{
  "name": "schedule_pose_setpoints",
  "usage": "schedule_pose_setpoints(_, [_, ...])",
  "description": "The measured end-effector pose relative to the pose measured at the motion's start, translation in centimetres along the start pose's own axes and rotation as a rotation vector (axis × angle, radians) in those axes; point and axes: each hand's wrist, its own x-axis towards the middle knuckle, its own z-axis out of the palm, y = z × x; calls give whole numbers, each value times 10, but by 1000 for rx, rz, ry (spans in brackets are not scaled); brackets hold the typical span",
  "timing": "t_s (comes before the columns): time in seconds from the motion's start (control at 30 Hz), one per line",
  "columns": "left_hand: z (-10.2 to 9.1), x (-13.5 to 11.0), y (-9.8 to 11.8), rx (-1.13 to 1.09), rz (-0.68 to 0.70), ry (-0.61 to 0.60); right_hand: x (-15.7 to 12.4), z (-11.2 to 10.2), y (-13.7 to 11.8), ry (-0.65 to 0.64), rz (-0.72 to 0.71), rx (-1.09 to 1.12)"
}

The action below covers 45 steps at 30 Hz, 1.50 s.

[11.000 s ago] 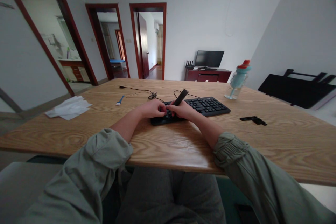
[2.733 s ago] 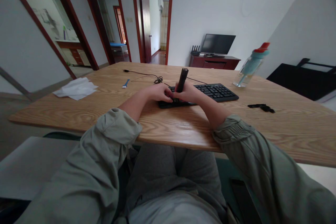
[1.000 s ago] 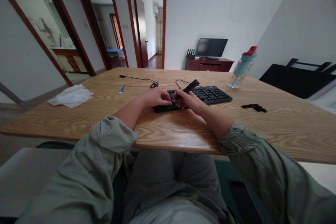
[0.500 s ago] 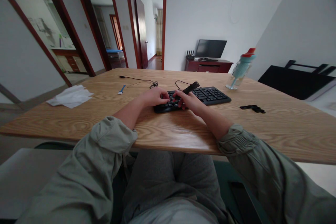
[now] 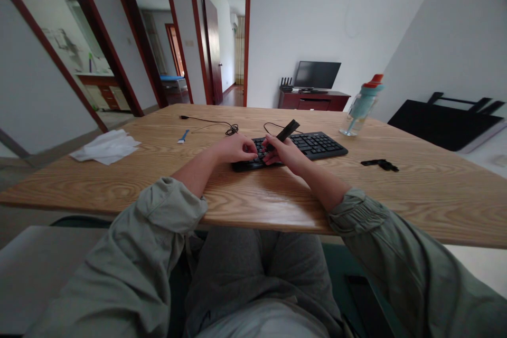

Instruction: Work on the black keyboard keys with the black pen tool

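A black keyboard [image 5: 317, 143] lies on the wooden table in front of me, slightly slanted. My right hand [image 5: 283, 153] is over its left half, closed around a thick black stick-shaped tool [image 5: 288, 131]. The tool's upper end points up and to the right; its lower end is hidden by my fingers. My left hand [image 5: 237, 148] rests at the keyboard's left end, fingers curled down by the keys and close to my right fingertips. Whether those left fingers hold anything small is hidden.
On the wooden table [image 5: 158, 185] are a white cloth or tissue [image 5: 105, 147], a small blue-handled brush [image 5: 183, 137] and a coiled black cable [image 5: 231, 129]. At the right stand a water bottle [image 5: 361, 105] and a pile of small black pieces [image 5: 382, 164].
The black tool in my right hand has tipped a little more upright. My left fingers have moved slightly right, nearer the right fingertips. The keyboard stays in place.
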Motion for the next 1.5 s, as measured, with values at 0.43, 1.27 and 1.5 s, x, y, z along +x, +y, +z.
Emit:
schedule_pose_setpoints(0.43, [2, 1, -3, -37, -19, -15, 6, -7, 7, 37, -140, -321])
schedule_pose_setpoints(1.27, [-10, -9, 14, 48, -156, 109, -18, -25, -31, -178, -151, -486])
schedule_pose_setpoints(1.5, [-9, -7, 10, 36, -127, 100, -14, -22, -27, -188, -187, -470])
